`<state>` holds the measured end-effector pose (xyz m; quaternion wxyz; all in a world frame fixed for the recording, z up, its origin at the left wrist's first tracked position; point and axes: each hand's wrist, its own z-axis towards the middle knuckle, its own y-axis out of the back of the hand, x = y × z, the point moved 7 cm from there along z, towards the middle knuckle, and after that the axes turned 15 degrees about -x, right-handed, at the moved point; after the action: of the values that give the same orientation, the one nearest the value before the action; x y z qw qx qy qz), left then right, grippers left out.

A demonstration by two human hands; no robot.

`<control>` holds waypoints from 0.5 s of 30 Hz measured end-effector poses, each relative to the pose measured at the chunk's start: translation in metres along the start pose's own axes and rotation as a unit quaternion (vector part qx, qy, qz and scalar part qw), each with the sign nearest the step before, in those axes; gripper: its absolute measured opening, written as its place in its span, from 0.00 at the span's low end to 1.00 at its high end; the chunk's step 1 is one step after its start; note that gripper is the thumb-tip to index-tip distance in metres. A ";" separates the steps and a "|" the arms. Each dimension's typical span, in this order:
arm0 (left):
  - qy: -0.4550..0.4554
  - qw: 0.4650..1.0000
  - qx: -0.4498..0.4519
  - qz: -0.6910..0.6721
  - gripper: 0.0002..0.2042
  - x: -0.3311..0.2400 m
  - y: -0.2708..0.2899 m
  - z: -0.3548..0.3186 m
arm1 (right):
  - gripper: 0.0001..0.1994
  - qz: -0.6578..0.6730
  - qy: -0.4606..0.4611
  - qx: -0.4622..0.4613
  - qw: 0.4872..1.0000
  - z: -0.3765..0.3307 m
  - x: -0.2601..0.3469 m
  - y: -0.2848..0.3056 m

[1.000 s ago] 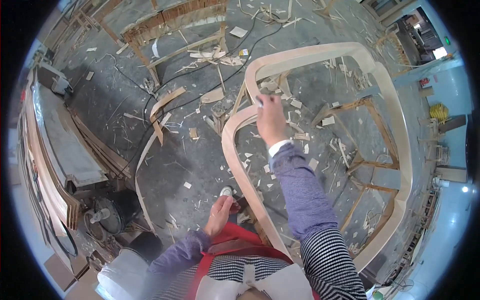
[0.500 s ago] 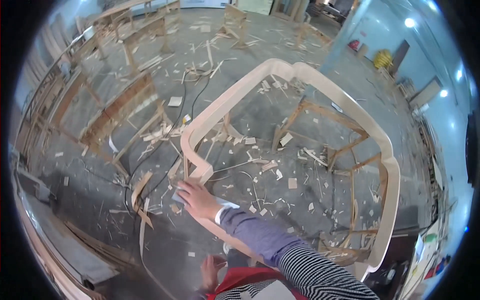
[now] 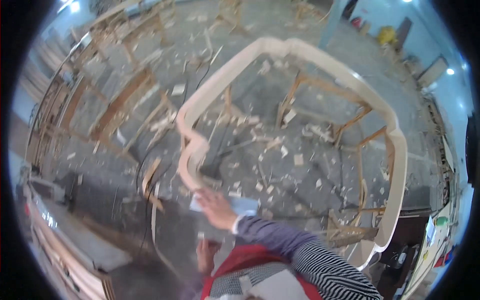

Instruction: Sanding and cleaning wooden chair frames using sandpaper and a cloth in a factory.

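Note:
A large curved wooden frame with a pale, broad rim curves round from in front of me to the far right. My right hand lies over its near left part, just past a rounded notch. Under the fingers and palm is a pale bluish-white sheet that looks like sandpaper, sticking out on both sides of the hand. The rim beneath the hand is hidden. Low and close to my red apron, my left hand hangs with its fingers apart and nothing seen in them; it is slightly blurred.
Wooden trestles stand beneath the frame, and more sawhorses are at the left. Wood offcuts litter the grey floor. Dark cables run across it. Stacked boards lie at the lower left, and a blue post rises beyond.
My right hand and the sheet have slid along the rim toward me, away from the notch. The view has shifted, so the frame appears higher. My left hand stays low beside the apron.

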<state>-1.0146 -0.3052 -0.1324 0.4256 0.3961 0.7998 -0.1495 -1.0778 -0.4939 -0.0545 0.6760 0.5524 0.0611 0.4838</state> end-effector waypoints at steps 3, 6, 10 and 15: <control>0.072 0.995 -0.004 -0.065 0.19 0.020 0.001 -0.026 | 0.26 0.083 -0.088 -0.011 0.993 -0.084 -0.004 0.044; 0.101 0.993 -0.021 -0.054 0.19 0.039 -0.004 -0.055 | 0.24 0.059 -0.126 0.006 0.990 -0.195 -0.014 0.090; 0.106 0.994 0.014 -0.004 0.18 0.074 -0.015 -0.104 | 0.24 -0.172 -0.265 -0.009 0.949 -0.384 -0.065 0.177; 0.132 0.988 0.066 0.048 0.16 0.132 -0.030 -0.160 | 0.27 -0.306 -0.543 0.020 0.782 -0.598 -0.109 0.344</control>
<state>-1.1703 -0.1658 -0.1455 0.2960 0.4772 0.8175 -0.1279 -1.7054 -0.1885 -0.0552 0.6986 0.6897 -0.1400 -0.1294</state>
